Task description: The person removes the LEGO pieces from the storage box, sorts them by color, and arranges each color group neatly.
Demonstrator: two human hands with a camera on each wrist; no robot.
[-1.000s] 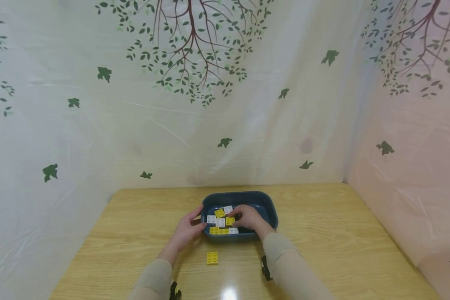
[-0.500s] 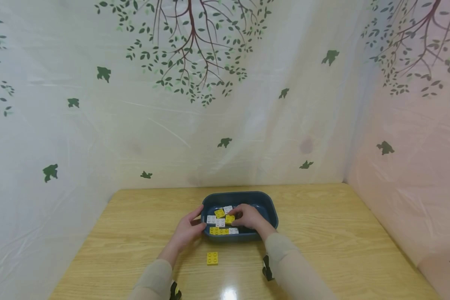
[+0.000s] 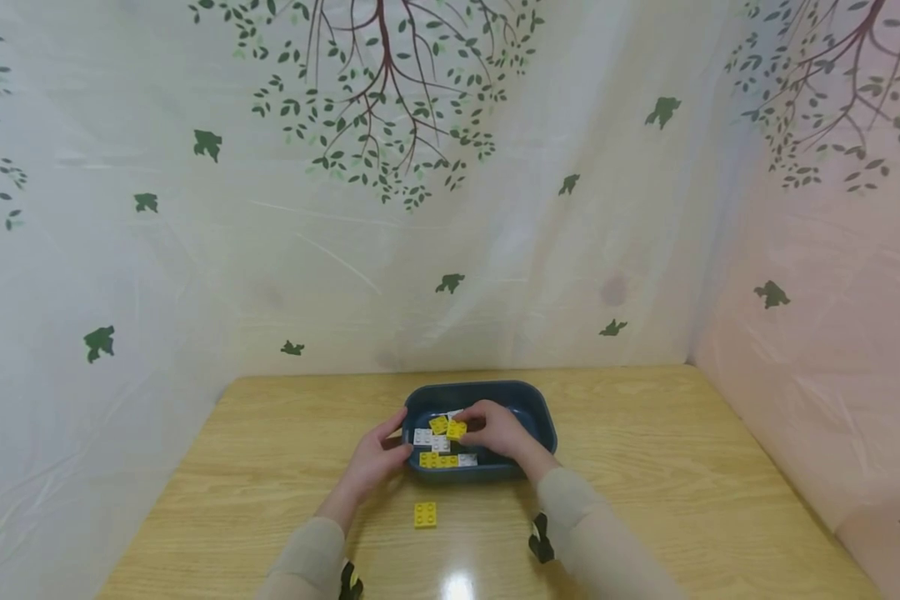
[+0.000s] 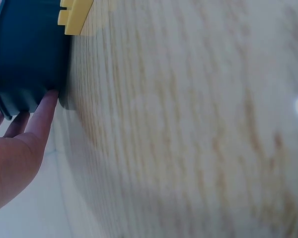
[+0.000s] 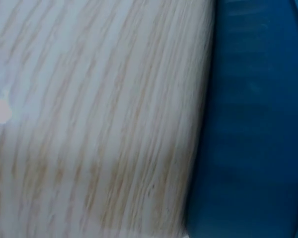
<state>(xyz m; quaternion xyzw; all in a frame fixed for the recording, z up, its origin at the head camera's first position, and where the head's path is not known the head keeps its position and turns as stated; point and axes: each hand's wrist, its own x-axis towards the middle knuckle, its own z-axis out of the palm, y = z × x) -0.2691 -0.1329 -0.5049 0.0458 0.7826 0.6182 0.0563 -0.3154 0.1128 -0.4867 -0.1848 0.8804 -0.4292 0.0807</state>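
Observation:
In the head view my right hand (image 3: 497, 432) pinches a yellow toy brick (image 3: 457, 430) between thumb and fingertips, over the inside of a dark blue tray (image 3: 482, 476). White bricks and other yellow ones lie beneath it and to its left, among them a yellow brick (image 3: 438, 426) and a white brick (image 3: 422, 437). My left hand (image 3: 375, 458) rests against the tray's left end, fingers and thumb extended along the outside. The left wrist view shows those fingertips (image 4: 47, 106) touching the tray's wall (image 4: 30, 49). The right wrist camera misses its hand and shows the tray's side (image 5: 253, 124).
A single yellow brick (image 3: 425, 515) lies on the wooden table (image 3: 630, 483) in front of the tray. Behind the table hangs a pale curtain (image 3: 345, 292) printed with branches and birds, and a pinkish side curtain (image 3: 810, 375) borders it on the right.
My right hand has lifted the yellow brick from its place in the tray and shifted it slightly up and left. The left hand and the tray have stayed put.

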